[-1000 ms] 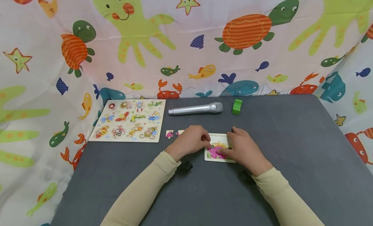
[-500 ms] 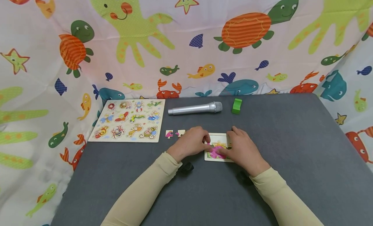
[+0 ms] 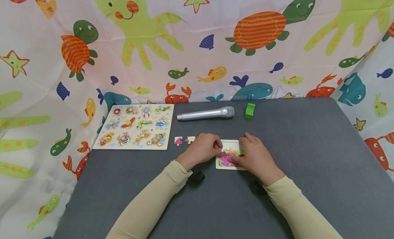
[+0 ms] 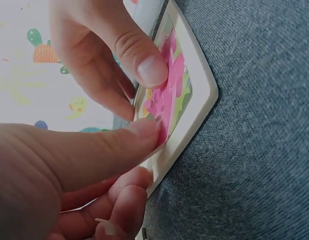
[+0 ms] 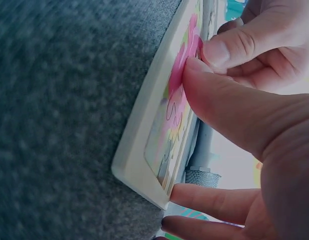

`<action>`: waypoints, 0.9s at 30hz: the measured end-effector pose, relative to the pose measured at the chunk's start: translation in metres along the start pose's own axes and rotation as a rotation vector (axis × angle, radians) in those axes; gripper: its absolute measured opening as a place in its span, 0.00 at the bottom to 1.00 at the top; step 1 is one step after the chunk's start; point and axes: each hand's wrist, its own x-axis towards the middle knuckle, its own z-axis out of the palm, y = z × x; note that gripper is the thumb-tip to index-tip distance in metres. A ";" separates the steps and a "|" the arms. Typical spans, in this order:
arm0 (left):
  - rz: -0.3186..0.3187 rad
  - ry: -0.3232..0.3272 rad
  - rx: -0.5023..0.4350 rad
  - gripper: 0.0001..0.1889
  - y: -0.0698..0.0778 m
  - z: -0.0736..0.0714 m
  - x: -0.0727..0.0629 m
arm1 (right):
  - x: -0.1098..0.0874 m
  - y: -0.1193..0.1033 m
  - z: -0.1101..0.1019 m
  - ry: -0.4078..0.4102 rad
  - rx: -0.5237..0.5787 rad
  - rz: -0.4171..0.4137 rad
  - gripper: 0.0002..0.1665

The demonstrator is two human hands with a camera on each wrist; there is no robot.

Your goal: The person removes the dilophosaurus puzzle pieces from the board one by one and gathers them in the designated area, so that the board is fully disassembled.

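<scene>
A small jigsaw tray [image 3: 229, 142] with a pale wooden rim lies on the table, filled partly with pink, yellow and green pieces. At its left side my left hand [image 3: 201, 150] pinches a pink jigsaw piece [image 4: 163, 134] between thumb and fingers, tilted up at the rim. My right hand [image 3: 261, 160] lies over the tray's right side. Its thumb [image 5: 197, 75] presses on the pink picture, close to the left thumb, while its straight fingers touch the far right edge. Left of the tray lie two loose jigsaw pieces, one pink [image 3: 178, 140] and one paler [image 3: 191, 139], partly behind the left hand.
A wooden board with bug pictures [image 3: 135, 127] lies at the back left. Behind the tray are a silver microphone [image 3: 204, 114] and a green block [image 3: 249, 111]. A sea-animal cloth [image 3: 212, 26] hangs along the back of the grey table [image 3: 307, 136].
The left hand makes small shifts at the tray's left side. The right hand stays in place. The view tips slightly.
</scene>
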 end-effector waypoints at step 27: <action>-0.010 0.045 -0.121 0.04 -0.015 -0.019 -0.012 | -0.001 -0.007 0.001 -0.018 0.001 0.044 0.50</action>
